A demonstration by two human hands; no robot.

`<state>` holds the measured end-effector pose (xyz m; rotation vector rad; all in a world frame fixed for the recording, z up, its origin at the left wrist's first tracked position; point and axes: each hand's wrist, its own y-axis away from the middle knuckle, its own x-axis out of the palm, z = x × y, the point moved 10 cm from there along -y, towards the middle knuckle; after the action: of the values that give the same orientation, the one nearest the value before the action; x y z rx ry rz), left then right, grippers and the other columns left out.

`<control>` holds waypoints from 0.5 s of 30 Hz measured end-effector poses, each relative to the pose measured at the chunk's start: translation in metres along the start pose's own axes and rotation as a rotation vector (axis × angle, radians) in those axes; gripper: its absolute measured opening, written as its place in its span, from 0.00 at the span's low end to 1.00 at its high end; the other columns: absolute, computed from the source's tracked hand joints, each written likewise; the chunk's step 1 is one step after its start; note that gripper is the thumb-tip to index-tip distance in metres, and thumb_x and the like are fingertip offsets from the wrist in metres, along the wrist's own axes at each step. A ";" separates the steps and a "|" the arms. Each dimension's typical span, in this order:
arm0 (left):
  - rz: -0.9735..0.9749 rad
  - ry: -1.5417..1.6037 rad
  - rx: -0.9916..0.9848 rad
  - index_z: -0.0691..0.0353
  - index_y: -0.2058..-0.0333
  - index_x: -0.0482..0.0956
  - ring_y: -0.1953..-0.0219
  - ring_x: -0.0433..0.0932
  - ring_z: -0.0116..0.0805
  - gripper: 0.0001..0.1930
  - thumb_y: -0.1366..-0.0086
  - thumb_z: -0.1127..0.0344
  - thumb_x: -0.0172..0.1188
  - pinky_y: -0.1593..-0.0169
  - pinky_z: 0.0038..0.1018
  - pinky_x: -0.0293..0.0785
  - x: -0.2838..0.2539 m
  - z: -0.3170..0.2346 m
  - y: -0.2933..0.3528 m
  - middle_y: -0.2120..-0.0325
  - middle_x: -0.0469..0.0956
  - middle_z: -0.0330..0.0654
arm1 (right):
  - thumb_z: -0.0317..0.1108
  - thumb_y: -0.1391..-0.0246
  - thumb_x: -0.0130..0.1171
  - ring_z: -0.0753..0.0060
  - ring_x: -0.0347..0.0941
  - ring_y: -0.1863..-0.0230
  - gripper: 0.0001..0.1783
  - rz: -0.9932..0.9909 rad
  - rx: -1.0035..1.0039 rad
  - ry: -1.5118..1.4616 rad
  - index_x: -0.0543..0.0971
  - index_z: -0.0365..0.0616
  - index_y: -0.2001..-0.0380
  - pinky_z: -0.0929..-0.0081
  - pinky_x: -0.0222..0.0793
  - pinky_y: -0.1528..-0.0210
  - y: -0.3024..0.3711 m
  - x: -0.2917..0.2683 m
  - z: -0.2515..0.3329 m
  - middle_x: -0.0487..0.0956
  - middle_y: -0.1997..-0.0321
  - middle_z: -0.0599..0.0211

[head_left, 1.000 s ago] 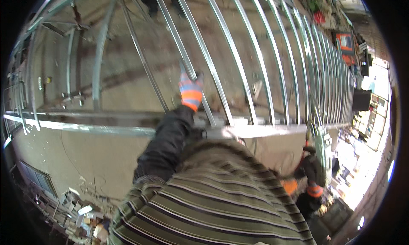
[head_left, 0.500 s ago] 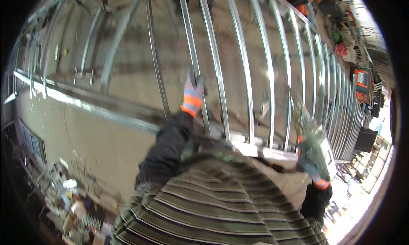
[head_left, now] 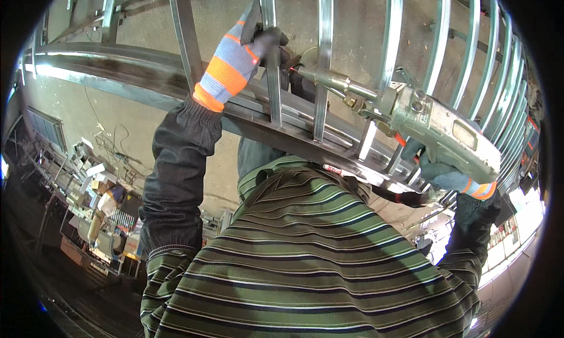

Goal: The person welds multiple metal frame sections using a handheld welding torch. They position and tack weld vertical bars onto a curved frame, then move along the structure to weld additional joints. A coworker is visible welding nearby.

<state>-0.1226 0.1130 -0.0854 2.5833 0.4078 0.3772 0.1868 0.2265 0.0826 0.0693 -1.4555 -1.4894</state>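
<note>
My left hand (head_left: 235, 59), in a grey glove with orange bands, is closed round an upright square metal bar (head_left: 274, 97) of a long frame. Its dark fingertips wrap the bar just above the lower rail (head_left: 241, 121). From the right, my right hand (head_left: 447, 174), gloved alike, grips a handheld welding gun (head_left: 443, 129) with a bulky, scuffed grey body. The gun's long nozzle (head_left: 338, 79) lies across the neighbouring bar and points left, its tip a short way from the held bar. A small red light dot shows on the left glove.
Many parallel metal bars (head_left: 439, 38) run on to the right. A concrete floor (head_left: 358, 20) shows between them. Tools and loose parts (head_left: 106, 211) crowd the lower left beside a floor grate (head_left: 46, 128). A dark cable-like piece (head_left: 405, 198) hangs near my waist.
The welding gun has swung left and up, from pointing away at the right to pointing at the bar by my left hand. My view has come closer to the frame.
</note>
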 end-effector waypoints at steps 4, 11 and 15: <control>0.087 0.008 0.134 0.61 0.34 0.63 0.64 0.85 0.38 0.25 0.28 0.68 0.57 0.65 0.33 0.85 -0.003 -0.007 -0.010 0.60 0.82 0.52 | 0.44 0.36 0.59 0.70 0.77 0.64 0.40 0.173 0.117 -0.615 0.58 0.35 0.29 0.76 0.76 0.71 -0.008 0.010 -0.003 0.76 0.51 0.50; 0.000 0.045 0.154 0.61 0.25 0.50 0.40 0.69 0.25 0.39 0.28 0.67 0.62 0.37 0.25 0.68 0.000 -0.022 0.003 0.32 0.67 0.39 | 0.43 0.39 0.64 0.70 0.79 0.61 0.42 -0.016 -0.261 0.560 0.60 0.34 0.29 0.74 0.78 0.66 -0.012 -0.004 0.028 0.79 0.49 0.50; -0.077 -0.007 0.068 0.61 0.25 0.51 0.47 0.73 0.24 0.37 0.27 0.71 0.58 0.42 0.23 0.72 -0.010 -0.024 0.007 0.37 0.71 0.38 | 0.43 0.41 0.66 0.69 0.81 0.60 0.43 0.017 -0.278 0.605 0.61 0.34 0.30 0.73 0.79 0.64 -0.029 0.007 0.021 0.80 0.48 0.51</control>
<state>-0.1381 0.1138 -0.0632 2.6244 0.5250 0.3329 0.1529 0.2299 0.0704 0.3086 -0.7592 -1.4738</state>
